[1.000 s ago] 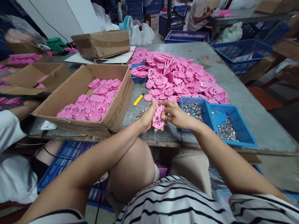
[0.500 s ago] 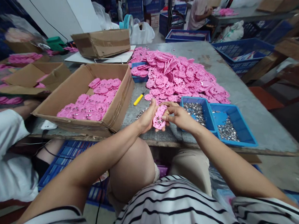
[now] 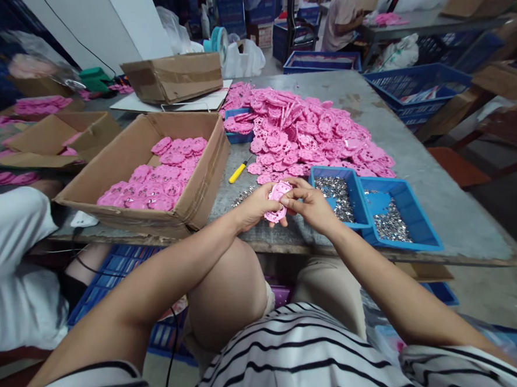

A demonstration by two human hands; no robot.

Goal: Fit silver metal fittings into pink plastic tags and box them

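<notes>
I see the left hand (image 3: 256,207) gripping a pink piece (image 3: 278,191), the right hand (image 3: 312,207) pinching it, a blue tray (image 3: 362,203) beside that hand.

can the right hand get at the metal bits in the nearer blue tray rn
Probably yes: the right hand is right beside that blue tray, whose top is open, with nothing covering most of the metal bits. It would likely have to let go of the pink piece first.

Black chair (image 3: 293,31) near a blue crate (image 3: 322,71), white plastic bag (image 3: 248,61), orange seat (image 3: 458,168) at right
</notes>
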